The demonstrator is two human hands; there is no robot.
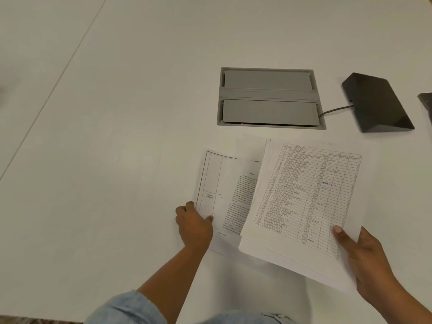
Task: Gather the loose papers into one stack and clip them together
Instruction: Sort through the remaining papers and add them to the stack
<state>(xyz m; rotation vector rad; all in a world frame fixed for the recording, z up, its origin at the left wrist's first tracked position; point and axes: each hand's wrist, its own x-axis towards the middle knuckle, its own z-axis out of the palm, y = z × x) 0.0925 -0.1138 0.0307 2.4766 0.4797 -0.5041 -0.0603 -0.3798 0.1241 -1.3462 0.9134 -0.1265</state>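
Observation:
A stack of white papers [304,195] with a printed table on top is tilted above the white table, held at its lower right corner by my right hand [364,260], thumb on top. To its left lie loose printed sheets [224,190], partly under the stack. My left hand [194,223] grips the lower left edge of those loose sheets, thumb on the page. No clip is in view.
A grey cable box [268,99] is set into the white table [117,113] just beyond the papers. A black wedge-shaped device [376,104] with a cable lies at the right. Another dark object [426,101] shows at the right edge.

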